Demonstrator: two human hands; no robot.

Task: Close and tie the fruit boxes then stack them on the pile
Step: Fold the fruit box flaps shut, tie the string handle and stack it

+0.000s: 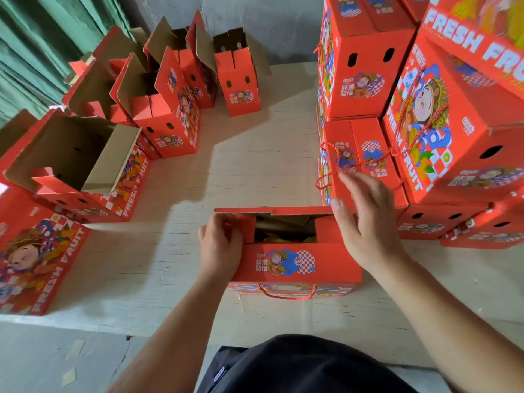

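Left hand grips the box's side flap; right hand, fingers straight, presses the opposite flap. Untied. Tied pile beyond the right hand; open boxes past the left.

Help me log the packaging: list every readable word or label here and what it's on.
"FRESH FRUIT": long side of the open box at left.
"FRESH FRUIT": lying box at near left.
"FRESH FR...", cut off: top box of the pile.
Chinese characters and small logo on the box in hand: too small to read.

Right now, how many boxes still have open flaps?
6 visible: front-centre box, near-left box, four in the back-left cluster; overlap may hide more.
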